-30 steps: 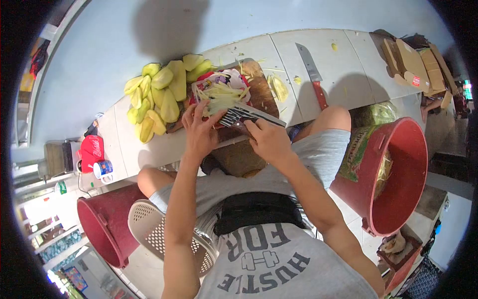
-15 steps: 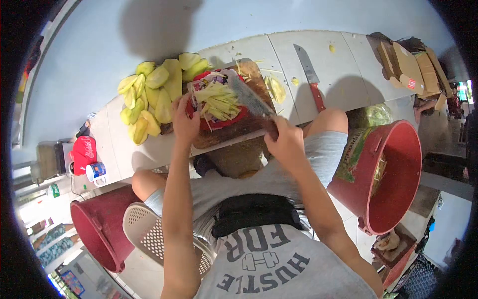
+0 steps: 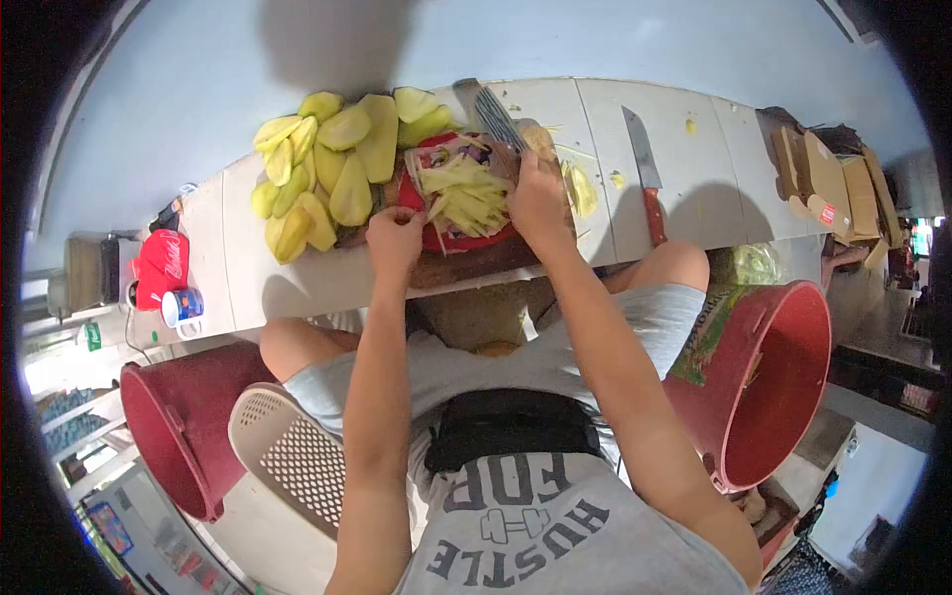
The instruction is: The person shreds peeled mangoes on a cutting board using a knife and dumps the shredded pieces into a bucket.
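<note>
The left hand (image 3: 395, 238) has its fingertips drawn together at the left edge of a red patterned sheet (image 3: 483, 241), whether pinching it cannot be told, while the right hand (image 3: 538, 193) wraps around the handle end of a broad, ridged metal blade (image 3: 498, 117), seemingly angled away to spare the pale green strips (image 3: 464, 198). These lie heaped on the sheet, which probably keeps them together on the brown wooden board (image 3: 471, 265) at the white tiled worktop's (image 3: 689, 159) near edge; peeled yellow-green slabs (image 3: 349, 188) sit off the board's left edge, likely for easy reach, and a red-handled steel knife (image 3: 647, 174) lies beyond its right edge.
</note>
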